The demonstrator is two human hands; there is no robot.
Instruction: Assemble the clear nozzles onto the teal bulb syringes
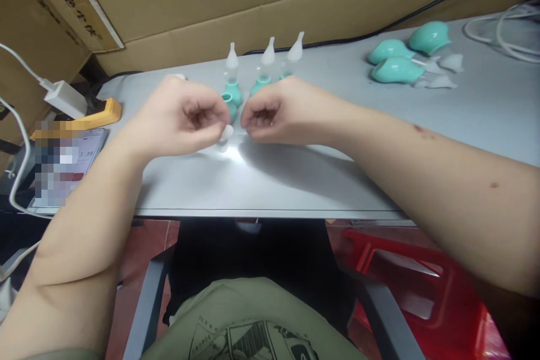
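Hands meet at the centre of the worktop (261, 180): left hand (181, 118) pinches a teal bulb (230, 106), right hand (278, 115) curls around a clear tip (228, 133). Three finished droppers (265, 70) stand at twelve o'clock; loose bulbs (399, 62) wait at two o'clock.

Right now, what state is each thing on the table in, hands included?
Left hand: closed on a teal bulb.
Right hand: pinching a small clear piece.
Three finished bulbs: upright, clear tips on.
Loose bulbs: lying on their sides, without tips.
Phone: screen lit.
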